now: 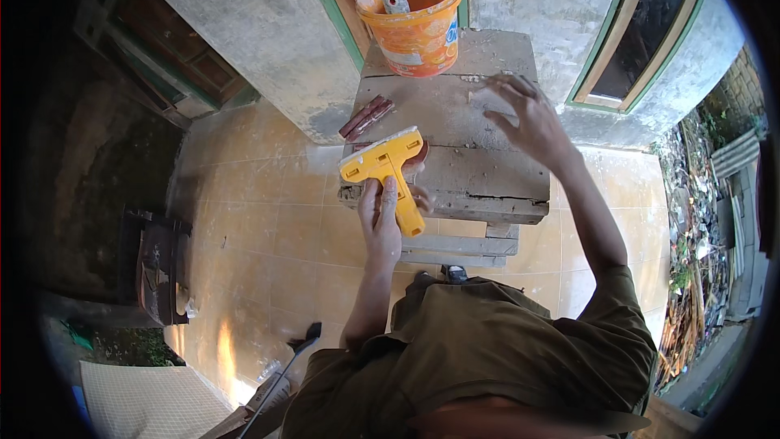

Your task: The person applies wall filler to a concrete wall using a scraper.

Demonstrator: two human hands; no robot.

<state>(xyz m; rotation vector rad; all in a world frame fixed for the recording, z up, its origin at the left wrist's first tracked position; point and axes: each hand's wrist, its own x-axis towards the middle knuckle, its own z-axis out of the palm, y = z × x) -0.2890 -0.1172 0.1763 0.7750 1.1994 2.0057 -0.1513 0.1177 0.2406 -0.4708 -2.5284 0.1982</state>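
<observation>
1. Low on your left, one thin stick (280, 380) with a dark head slants over the tiled floor (272, 248).
2. Your left hand (380, 218) pinches one yellow scraper (378, 166) by its handle, thumb on the facing side; its wide blade end points away from you, above the table's near left part.
3. One slatted wooden bench (455, 258) sits between your body and the table.
4. Further out stands one worn wooden table (487, 169), its planks marked with crumbs and pale dust. The scraper blocks part of your view of its left edge.
5. One rounded reddish-brown thing (421, 154) shows just behind the blade, mostly hidden, so its kind cannot be told.
6. Past the blade, two maroon strips (366, 118) lie side by side near the table's left edge; whether they are joined is unclear.
7. Your right hand (530, 118) is over the table's right side, fingers spread and thumb apart; you cannot tell whether it touches the wood.
8. At the far end, one smeared orange bucket (414, 53) takes up the table's left part, with one pale-handled tool (395, 0) inside.
9. Beyond, two green-edged wooden frames (642, 28) are set in the grey wall (540, 0), one partly blocked by the bucket.
</observation>
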